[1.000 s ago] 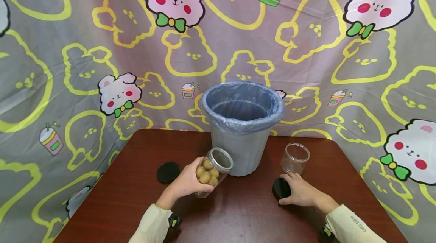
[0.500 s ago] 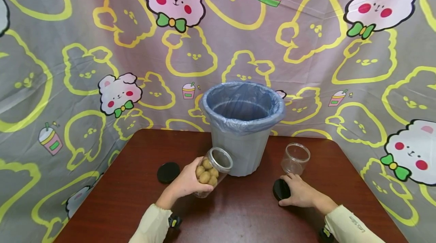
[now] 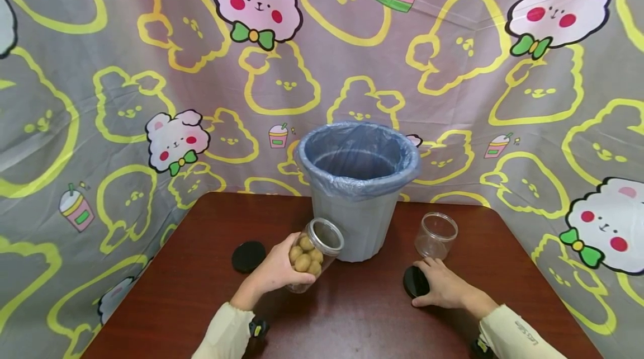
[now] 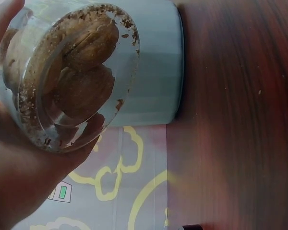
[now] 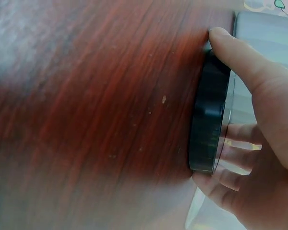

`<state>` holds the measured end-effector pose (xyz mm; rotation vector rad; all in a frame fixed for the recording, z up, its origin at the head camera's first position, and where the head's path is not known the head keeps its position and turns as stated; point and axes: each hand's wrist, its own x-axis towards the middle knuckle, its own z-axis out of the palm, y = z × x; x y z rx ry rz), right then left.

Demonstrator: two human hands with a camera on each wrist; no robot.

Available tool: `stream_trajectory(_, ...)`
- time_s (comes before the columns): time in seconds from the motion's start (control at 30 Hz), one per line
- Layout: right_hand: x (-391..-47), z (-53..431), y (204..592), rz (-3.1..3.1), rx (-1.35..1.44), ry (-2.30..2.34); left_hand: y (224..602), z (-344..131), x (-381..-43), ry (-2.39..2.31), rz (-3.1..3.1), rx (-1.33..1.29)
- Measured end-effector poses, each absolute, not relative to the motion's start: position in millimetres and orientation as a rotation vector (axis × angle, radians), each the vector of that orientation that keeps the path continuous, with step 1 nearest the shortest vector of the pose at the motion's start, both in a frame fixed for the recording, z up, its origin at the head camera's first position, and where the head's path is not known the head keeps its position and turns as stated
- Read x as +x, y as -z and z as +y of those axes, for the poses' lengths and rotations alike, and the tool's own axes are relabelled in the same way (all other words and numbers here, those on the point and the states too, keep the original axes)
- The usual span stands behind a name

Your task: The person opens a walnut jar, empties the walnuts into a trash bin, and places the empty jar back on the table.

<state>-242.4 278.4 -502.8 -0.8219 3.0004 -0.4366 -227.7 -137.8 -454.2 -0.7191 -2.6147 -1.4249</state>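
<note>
Nearest to us, two cream sleeves reach forward over the table (image 3: 352,314), a dark red-brown wood-grain top with a smooth, slightly speckled surface. Our left hand (image 3: 274,269) wraps its curled fingers and thumb round a clear plastic jar (image 3: 312,255), a cylinder with a ridged open mouth. We hold it just above the table, tilted so the mouth points up and away toward the bin. Inside lie round, tan, wrinkled nuts (image 3: 303,261); the left wrist view shows brown crumbs clinging to the jar's flat base (image 4: 69,76).

Our right hand (image 3: 443,286) rests low on the table and pinches a black lid (image 3: 415,281), a flat matte disc with a plain rim. In the right wrist view the thumb (image 5: 235,55) presses one edge of that lid and the fingers (image 5: 230,172) curl against the opposite edge.

Just beyond that hand stands an empty clear jar (image 3: 435,234), upright and open. A second black lid (image 3: 248,255) lies flat on the table to the left of the held jar. Farther back, at the centre, sits a grey ribbed bin (image 3: 358,180), tapered, lined with a thin blue plastic bag folded over its rim. Behind everything hangs a creased cartoon-print cloth (image 3: 126,68).
</note>
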Motion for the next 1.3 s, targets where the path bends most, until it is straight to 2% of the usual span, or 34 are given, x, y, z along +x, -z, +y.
stream_trajectory(1.3,-239.9,276.8,497.0,2.97,-0.783,0.443,442.6,-139.8,-224.9,1.438,-2.588,-0.713)
